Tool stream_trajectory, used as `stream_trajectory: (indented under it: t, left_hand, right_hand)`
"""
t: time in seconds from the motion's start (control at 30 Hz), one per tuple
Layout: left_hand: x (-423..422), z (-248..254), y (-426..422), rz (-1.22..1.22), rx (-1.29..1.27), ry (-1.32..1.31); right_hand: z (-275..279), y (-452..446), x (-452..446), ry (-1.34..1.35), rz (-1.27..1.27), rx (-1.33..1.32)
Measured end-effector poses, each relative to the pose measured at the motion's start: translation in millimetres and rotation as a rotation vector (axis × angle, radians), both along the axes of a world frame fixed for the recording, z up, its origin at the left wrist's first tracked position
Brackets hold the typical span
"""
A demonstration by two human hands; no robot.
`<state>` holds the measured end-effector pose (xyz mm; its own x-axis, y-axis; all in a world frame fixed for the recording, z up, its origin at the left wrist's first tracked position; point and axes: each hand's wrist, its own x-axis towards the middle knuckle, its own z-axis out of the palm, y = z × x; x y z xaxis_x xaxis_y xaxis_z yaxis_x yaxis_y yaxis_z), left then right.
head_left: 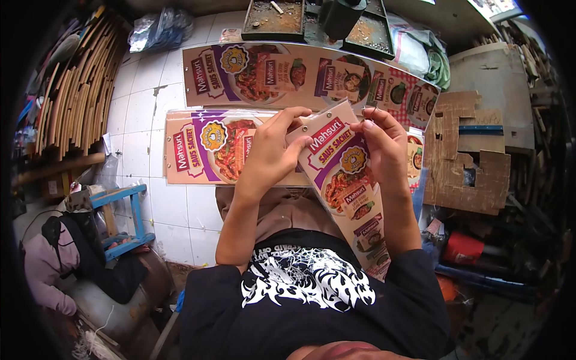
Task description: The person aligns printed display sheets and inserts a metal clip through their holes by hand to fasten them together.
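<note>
A long printed "Mahsuri Saus Sachet" banner strip lies tilted across my lap, its top corners up between my hands. My left hand is closed on its upper left edge, thumb over the front near a metal eyelet. My right hand is beside the upper right corner, thumb and fingertips pinched together; a thin, dark bit shows at the fingertips, too small to name. Behind my hands lies a stack of the same strips, partly covered by my left hand. Farther back is another row of printed strips.
Black metal trays with small debris stand at the back. Cut brown boards lie at right. Upright brown sheets fill the left side. A blue frame and a grey cylinder are at lower left, on or near white tiles.
</note>
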<state>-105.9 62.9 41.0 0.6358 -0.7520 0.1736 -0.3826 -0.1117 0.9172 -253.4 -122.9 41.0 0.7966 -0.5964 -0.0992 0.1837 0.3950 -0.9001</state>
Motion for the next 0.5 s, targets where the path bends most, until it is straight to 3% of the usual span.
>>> stream_trajectory:
  t: [0.3,0.37,0.5]
  left_hand:
    - [6.4,-14.3,12.6,-0.16,-0.19,0.478]
    - [7.6,-19.6,11.6,-0.318,-0.382,0.649]
    - [0.2,-31.8,0.4,-0.454,-0.65,0.671]
  right_hand:
    - [90.0,14.4,-43.8,-0.088,0.304,0.213]
    - [91.3,32.0,-44.0,-0.12,0.34,0.257]
    - [67.5,65.7,-35.7,-0.225,0.415,0.429]
